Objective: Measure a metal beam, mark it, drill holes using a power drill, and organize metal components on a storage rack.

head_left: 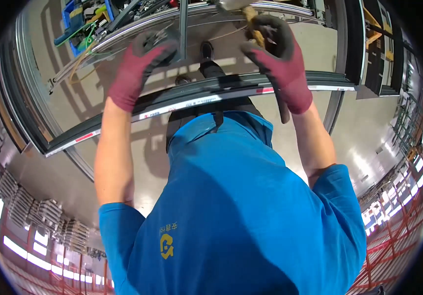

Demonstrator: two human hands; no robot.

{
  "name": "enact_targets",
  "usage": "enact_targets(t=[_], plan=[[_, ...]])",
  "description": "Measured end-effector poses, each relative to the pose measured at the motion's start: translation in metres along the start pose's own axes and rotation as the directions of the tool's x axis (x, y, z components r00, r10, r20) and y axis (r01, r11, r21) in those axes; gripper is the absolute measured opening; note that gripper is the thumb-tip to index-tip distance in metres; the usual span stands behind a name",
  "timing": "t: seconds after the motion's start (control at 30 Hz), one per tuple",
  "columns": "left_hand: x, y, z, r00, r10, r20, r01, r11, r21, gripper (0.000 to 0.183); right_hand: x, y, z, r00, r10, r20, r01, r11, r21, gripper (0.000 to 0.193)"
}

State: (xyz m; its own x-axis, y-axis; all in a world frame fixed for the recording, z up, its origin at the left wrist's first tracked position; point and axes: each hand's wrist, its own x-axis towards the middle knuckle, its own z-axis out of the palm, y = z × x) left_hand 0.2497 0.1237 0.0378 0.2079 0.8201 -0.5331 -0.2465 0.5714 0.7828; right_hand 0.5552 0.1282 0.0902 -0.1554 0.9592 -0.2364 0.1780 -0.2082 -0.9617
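My right hand (277,51), in a maroon glove with dark grey palm and fingers, is closed around the yellowish wooden handle (254,30) of a hammer. The hammer's pale head (233,4) is at the top edge of the view. A dark strip-like piece (282,104) shows below this hand beside the wrist; I cannot tell if it is held. My left hand (147,56), gloved alike, has its fingers curled beside an upright dark bar (183,29); what they hold, if anything, I cannot make out. Both hands are above a long dark frame profile (172,93) with a white printed strip.
A blue bin (67,19) of tools and parts stands at the far left. Silver metal rails (123,30) run across the far side. Dark profiles form frame sides at the left (24,108) and right (353,44). My shoe (206,50) shows beyond the near profile.
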Motion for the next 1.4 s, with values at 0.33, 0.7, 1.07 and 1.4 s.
enact_targets(t=[0.33,0.7,1.07,1.4], plan=[[-0.052,-0.084,-0.080,0.954,-0.247,0.172,0.229,0.966,0.119,0.041,-0.153,0.012,-0.024,0.928,0.288,-0.237,-0.259,0.955,0.145,0.047],[-0.053,-0.078,-0.080,0.947,-0.233,0.220,0.159,0.938,0.308,0.036,-0.214,0.037,0.003,0.888,0.376,-0.266,-0.316,0.917,0.244,0.047],[-0.059,-0.070,-0.080,0.961,-0.238,0.141,0.121,0.820,0.559,0.055,-0.163,0.021,0.018,0.918,0.361,-0.164,-0.326,0.923,0.203,0.047],[-0.068,-0.061,-0.079,0.969,-0.193,0.152,0.077,0.826,0.558,0.063,-0.082,-0.004,0.031,0.965,0.257,-0.046,-0.252,0.964,0.084,0.045]])
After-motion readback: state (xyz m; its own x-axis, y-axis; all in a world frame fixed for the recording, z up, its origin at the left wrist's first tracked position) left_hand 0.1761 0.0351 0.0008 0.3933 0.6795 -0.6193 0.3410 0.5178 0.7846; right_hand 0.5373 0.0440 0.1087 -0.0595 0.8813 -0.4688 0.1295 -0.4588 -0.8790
